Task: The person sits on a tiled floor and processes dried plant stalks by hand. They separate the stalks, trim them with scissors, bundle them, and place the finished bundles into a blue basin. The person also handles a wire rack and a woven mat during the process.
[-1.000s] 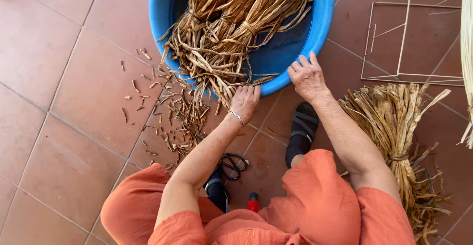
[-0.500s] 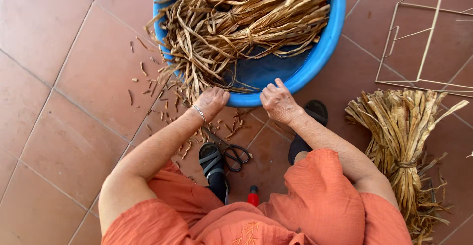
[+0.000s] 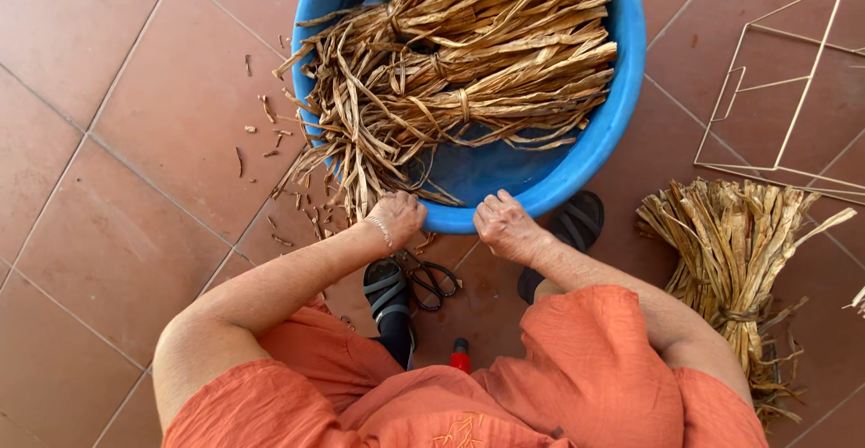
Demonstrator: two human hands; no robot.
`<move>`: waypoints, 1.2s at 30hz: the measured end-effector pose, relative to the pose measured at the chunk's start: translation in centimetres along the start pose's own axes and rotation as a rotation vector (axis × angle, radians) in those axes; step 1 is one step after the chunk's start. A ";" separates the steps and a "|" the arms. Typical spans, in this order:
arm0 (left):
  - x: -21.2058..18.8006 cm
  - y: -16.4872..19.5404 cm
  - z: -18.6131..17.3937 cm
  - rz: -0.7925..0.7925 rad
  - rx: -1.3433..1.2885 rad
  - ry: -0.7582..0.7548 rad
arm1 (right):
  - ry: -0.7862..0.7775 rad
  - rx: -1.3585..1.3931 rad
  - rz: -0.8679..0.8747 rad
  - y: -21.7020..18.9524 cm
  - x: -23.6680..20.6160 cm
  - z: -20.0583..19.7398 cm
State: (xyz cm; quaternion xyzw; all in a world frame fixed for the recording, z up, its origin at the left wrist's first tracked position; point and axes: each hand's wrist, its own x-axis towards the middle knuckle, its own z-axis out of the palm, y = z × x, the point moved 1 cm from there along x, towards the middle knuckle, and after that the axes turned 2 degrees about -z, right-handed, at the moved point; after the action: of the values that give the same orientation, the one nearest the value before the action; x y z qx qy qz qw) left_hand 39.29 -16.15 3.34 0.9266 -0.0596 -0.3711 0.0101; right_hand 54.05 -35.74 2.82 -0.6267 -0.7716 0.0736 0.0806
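Blue tub [image 3: 622, 96] nearer, both hands still gripping rim

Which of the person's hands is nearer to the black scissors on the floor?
Left. The left hand rests on the blue tub rim almost directly above the scissors; the right hand holds the rim further to the side.

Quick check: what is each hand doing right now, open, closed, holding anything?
Left hand: closed on the blue basin rim, among dried fibre strips.
Right hand: closed on that rim.
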 end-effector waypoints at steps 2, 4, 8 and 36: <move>1.7 -0.5 -2.1 -0.025 -0.172 -0.298 | 0.021 0.102 0.053 0.2 0.1 -0.6; 4.6 -2.7 -4.2 0.048 -0.494 -0.199 | 0.086 0.332 0.126 0.5 -0.3 -1.3; 11.0 -4.8 -7.3 -0.229 -0.535 0.749 | 0.258 0.474 0.232 1.6 -1.5 -2.4; 9.7 -5.3 -10.2 -0.335 -0.799 0.309 | 0.770 1.284 0.962 7.2 -10.8 -2.2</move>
State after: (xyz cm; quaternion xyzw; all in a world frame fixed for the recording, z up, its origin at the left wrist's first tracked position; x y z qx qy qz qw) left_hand 53.80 -12.34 3.72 0.8914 0.2412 -0.2187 0.3151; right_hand 63.60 -44.82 3.04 -0.6982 -0.1544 0.3020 0.6305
